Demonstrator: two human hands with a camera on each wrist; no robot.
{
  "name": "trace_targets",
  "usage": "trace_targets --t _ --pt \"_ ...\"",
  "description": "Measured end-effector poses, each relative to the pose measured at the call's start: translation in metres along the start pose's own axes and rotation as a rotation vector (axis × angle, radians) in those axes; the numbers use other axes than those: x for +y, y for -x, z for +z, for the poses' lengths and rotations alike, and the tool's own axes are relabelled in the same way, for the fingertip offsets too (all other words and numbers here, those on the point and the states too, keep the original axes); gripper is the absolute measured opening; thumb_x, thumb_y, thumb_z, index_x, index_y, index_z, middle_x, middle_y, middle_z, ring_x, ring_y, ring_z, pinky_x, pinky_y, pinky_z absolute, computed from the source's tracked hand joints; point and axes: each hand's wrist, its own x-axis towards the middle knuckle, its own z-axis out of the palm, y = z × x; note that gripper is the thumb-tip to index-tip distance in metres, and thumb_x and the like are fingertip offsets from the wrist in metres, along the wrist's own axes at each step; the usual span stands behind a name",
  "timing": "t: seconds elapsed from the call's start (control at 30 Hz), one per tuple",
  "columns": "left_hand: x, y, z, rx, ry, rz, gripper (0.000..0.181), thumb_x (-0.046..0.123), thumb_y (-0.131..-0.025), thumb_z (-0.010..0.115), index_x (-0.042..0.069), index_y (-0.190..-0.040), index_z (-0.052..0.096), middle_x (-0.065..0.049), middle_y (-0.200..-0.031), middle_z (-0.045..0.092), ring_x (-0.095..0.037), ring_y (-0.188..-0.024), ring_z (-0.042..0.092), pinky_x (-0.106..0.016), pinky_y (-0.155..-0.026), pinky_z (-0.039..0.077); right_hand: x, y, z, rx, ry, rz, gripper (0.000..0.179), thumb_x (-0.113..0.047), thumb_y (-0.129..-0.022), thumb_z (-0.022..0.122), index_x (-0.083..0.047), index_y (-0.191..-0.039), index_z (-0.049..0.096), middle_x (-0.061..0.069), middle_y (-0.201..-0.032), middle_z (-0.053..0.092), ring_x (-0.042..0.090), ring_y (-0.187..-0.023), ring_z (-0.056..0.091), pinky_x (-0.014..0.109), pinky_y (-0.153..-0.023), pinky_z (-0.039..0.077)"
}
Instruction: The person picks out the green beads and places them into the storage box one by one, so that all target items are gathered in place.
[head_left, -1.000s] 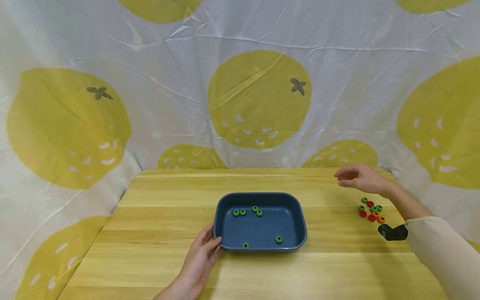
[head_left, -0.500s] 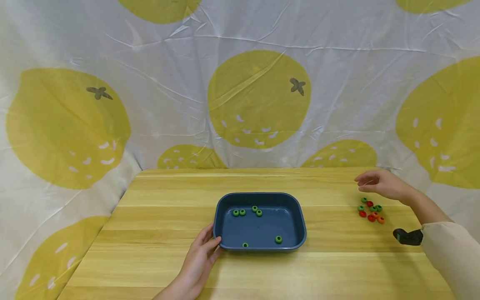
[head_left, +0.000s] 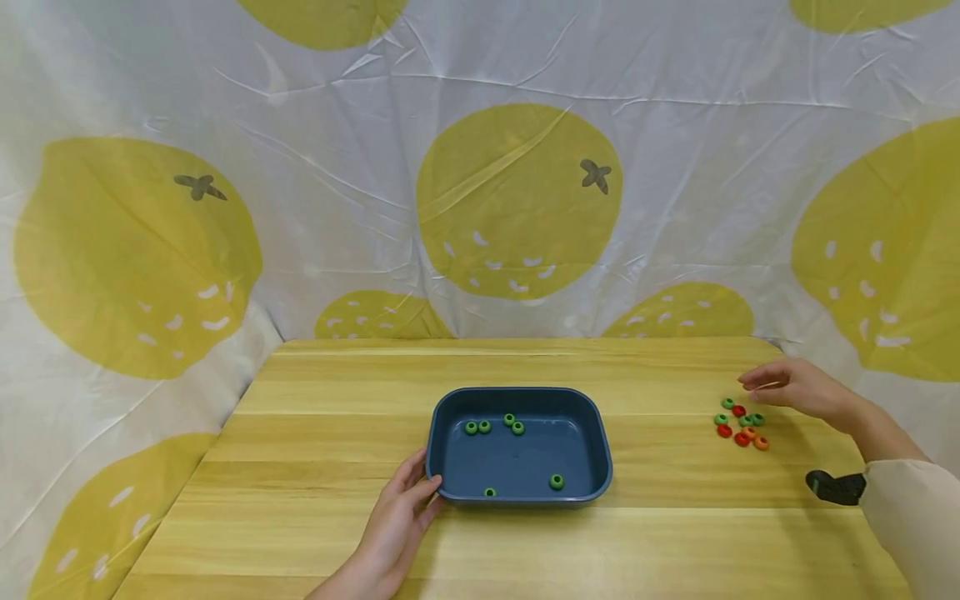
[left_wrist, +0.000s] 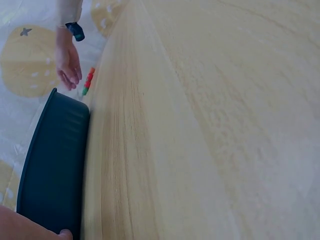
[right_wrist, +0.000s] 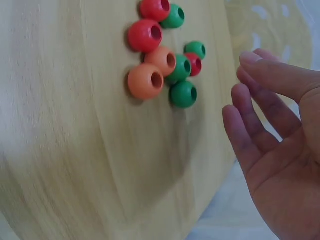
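A dark blue rectangular tub [head_left: 517, 500] stands mid-table with several green beads, such as one green bead [head_left: 557, 482], scattered on its floor. My left hand [head_left: 393, 517] grips its near left corner, thumb over the rim and fingers along the outer side. Off to the right lies a loose cluster of round, holed beads: green beads [right_wrist: 183, 94], red beads [right_wrist: 145, 35] and orange beads [right_wrist: 145, 81]. Just beyond and right of this cluster hovers my right hand [head_left: 798, 387], fingers loosely bent and holding nothing. In the right wrist view its fingertips point toward the beads, apart from them.
A light wooden table [head_left: 300, 467] carries everything. Behind it and at both sides hangs a white cloth [head_left: 337, 183] with large yellow lemon prints. A black wrist strap [head_left: 836, 488] sits at the cuff of the right sleeve [head_left: 915, 517].
My right hand has moved rightward and lower, from left above the bead cluster to its far right side. The left hand, tub and beads stay in place.
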Motion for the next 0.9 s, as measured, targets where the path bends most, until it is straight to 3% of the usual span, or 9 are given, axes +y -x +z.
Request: trace_targets --t 0.27,0.53,0.9 --pt "0.001 0.0 0.0 -0.004 -0.007 0.002 0.061 0.005 -0.107 0.047 -0.004 -0.161 0.02 -0.028 -0.163 0.023 -0.041 -0.147 0.031 -0.053 -0.119 0.03 0.026 0.012 0.004 -0.113 -0.095 0.052 0.043 -0.012 -0.101 0.068 0.014 -0.134 0.059 0.028 -0.13 0.063 -0.002 -0.103 0.062 0.024 -0.081 0.056" --pt "0.002 0.0 0.0 -0.001 -0.004 -0.008 0.061 0.004 -0.107 0.047 -0.004 -0.161 0.021 -0.027 -0.164 0.022 -0.042 -0.148 0.03 -0.053 -0.119 0.031 0.04 0.012 0.013 -0.164 -0.155 0.076 0.047 -0.013 -0.099 0.07 0.012 -0.137 0.057 0.018 -0.128 0.062 0.007 -0.103 0.061 0.026 -0.082 0.054" --pt "0.002 -0.002 -0.001 -0.011 0.002 -0.007 0.062 0.004 -0.107 0.046 -0.005 -0.162 0.017 -0.029 -0.165 0.019 -0.044 -0.149 0.027 -0.055 -0.119 0.03 0.042 0.012 0.018 -0.078 -0.049 0.099 0.034 -0.012 -0.096 0.074 0.007 -0.124 0.069 0.01 -0.111 0.065 0.011 -0.093 0.058 0.025 -0.078 0.052"
